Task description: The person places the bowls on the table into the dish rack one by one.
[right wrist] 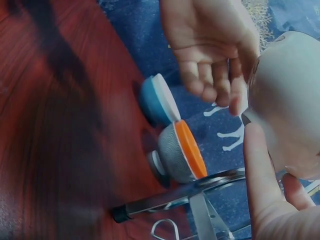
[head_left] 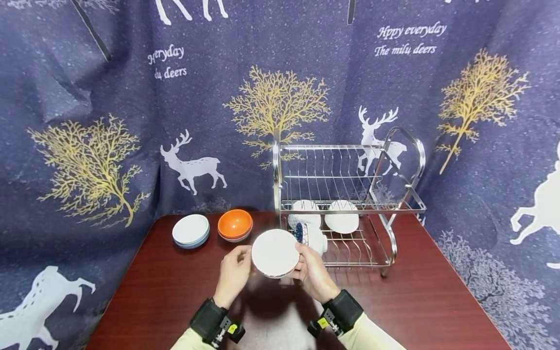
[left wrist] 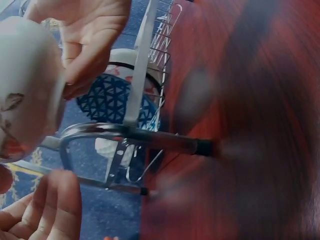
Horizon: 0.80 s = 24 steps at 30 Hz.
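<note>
Rack: a two-tier wire dish rack [head_left: 345,204] stands on the dark red table [head_left: 437,301], toward the back and right of the middle; it serves as the landmark here.
In the rack: a patterned blue bowl [head_left: 302,232] sits at the lower tier's front left corner, with two white dishes [head_left: 341,221] behind it.
Left of the rack: an orange bowl [head_left: 235,224], then a pale blue plate stack [head_left: 190,230] further left.
Held thing: a white bowl [head_left: 274,253], in the air just in front of the rack's left front corner, close before the blue bowl.
Right hand [head_left: 312,270]: fingers curled on the white bowl's right rim, gripping it.
Left hand [head_left: 234,272]: fingers relaxed at the bowl's left edge; whether they touch it is hard to tell, likely just apart.
Room: bare table lies in front of the rack, toward the person, and at its right.
</note>
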Each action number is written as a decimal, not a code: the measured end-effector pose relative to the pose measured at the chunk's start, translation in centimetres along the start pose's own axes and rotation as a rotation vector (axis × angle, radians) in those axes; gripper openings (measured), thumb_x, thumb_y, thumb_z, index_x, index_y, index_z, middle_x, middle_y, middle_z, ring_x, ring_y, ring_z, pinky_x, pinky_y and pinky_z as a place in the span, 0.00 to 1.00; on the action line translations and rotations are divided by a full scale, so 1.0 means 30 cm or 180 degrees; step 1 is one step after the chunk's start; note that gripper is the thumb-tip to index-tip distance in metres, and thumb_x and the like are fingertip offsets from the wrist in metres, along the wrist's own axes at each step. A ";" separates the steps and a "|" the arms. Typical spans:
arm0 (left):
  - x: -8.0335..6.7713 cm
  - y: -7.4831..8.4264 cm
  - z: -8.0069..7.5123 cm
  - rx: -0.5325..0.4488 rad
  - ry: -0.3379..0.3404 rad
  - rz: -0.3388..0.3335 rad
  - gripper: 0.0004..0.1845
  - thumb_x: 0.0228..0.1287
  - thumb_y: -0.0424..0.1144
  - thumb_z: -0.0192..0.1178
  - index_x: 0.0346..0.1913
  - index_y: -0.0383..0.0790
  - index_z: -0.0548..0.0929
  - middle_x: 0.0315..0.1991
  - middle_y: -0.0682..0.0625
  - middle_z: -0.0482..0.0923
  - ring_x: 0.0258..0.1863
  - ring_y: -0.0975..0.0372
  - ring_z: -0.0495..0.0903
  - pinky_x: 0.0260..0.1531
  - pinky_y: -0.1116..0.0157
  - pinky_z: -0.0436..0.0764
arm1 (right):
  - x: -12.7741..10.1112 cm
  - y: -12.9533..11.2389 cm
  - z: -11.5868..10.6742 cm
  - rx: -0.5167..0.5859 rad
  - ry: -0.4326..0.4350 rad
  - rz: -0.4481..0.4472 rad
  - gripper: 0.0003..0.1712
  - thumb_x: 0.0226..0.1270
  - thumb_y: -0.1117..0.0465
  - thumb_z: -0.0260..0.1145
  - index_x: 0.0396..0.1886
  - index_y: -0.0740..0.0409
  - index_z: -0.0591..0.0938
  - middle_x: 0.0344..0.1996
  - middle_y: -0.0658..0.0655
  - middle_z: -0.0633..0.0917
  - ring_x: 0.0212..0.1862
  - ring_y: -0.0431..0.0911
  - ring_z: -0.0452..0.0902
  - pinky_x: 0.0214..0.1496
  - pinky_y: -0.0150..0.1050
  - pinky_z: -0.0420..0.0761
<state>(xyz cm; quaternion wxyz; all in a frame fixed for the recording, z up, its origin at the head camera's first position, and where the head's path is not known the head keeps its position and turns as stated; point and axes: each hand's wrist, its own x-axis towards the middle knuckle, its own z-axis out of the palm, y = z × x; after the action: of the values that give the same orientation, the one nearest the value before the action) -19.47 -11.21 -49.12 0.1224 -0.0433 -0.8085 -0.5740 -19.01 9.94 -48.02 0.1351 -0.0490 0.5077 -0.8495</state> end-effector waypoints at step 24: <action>0.028 -0.039 0.190 0.0134 -0.0113 0.0320 0.08 0.61 0.26 0.60 0.41 0.36 0.84 0.34 0.47 0.84 0.36 0.55 0.84 0.39 0.61 0.81 | -0.040 -0.109 -0.086 0.0008 0.0025 -0.0336 0.24 0.75 0.50 0.48 0.61 0.62 0.68 0.40 0.55 0.85 0.37 0.48 0.84 0.47 0.52 0.80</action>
<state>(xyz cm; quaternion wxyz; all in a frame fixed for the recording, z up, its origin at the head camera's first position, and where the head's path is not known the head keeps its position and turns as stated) -21.37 -6.32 -51.74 0.1376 -0.0915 -0.8193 -0.5491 -19.01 13.94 -46.32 0.0882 -0.0722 0.5039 -0.8562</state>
